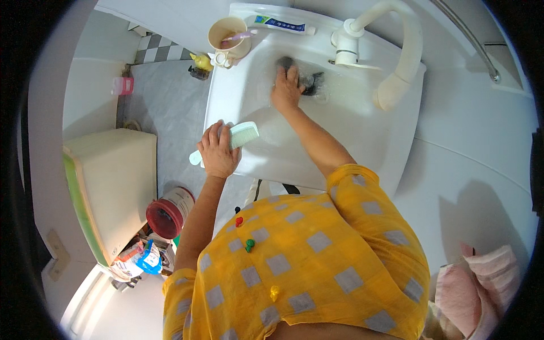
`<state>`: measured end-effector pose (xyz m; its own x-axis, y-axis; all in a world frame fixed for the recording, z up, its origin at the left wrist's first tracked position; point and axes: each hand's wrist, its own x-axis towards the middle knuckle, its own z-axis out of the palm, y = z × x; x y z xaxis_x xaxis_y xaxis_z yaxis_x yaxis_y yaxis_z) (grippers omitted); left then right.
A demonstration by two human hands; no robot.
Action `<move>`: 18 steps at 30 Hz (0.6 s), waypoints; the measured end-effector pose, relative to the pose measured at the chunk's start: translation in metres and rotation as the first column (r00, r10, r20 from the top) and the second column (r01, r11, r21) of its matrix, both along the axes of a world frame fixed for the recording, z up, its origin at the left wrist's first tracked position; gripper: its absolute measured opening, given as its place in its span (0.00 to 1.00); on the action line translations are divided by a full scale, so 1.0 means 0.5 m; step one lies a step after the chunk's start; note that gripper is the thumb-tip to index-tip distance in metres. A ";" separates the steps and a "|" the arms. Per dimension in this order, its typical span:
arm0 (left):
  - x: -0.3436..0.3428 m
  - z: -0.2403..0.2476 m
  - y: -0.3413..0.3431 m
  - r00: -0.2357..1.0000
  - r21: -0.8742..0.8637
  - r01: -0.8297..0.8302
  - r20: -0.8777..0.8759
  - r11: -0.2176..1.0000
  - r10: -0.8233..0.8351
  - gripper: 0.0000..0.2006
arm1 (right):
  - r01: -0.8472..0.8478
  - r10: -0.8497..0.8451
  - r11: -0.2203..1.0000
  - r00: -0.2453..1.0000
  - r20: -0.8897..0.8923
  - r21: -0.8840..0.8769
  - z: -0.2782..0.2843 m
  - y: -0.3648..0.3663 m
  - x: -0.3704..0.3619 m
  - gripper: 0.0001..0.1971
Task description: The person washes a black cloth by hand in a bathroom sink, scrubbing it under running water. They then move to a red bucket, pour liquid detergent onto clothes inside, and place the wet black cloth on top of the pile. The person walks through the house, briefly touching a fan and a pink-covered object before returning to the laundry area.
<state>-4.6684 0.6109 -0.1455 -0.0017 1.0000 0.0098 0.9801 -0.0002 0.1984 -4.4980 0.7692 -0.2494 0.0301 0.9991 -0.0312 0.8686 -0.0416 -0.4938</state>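
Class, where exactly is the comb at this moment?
In the head view, the comb is left of centre, held under the left hand at the sink's near left corner, below the cup.
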 end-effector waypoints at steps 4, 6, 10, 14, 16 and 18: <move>-0.002 0.000 0.000 1.000 -0.012 0.003 0.013 1.000 -0.003 0.29 | -0.061 0.059 0.998 0.961 -0.271 0.000 -0.007 0.067 0.089 0.16; -0.005 0.003 0.000 1.000 -0.011 0.013 0.006 1.000 -0.013 0.29 | 0.214 -0.120 0.965 0.875 -0.470 0.152 -0.003 0.076 0.109 0.13; -0.007 -0.001 -0.001 1.000 0.033 0.017 -0.002 0.999 -0.017 0.29 | 0.387 -0.204 0.891 0.809 -0.551 0.239 0.003 0.088 0.078 0.12; -0.001 0.008 -0.003 1.000 0.010 0.010 0.012 1.000 -0.010 0.28 | 0.289 -0.159 0.946 0.809 -0.566 0.147 0.023 0.100 0.000 0.15; -0.004 0.009 0.006 1.000 0.034 0.016 0.010 0.999 -0.016 0.28 | 0.260 -0.161 0.958 0.842 -0.514 0.126 0.031 0.103 -0.012 0.17; -0.001 0.011 0.002 1.000 0.041 0.021 -0.002 0.999 -0.021 0.28 | 0.166 -0.057 0.963 0.896 -0.440 0.213 0.031 0.073 -0.010 0.19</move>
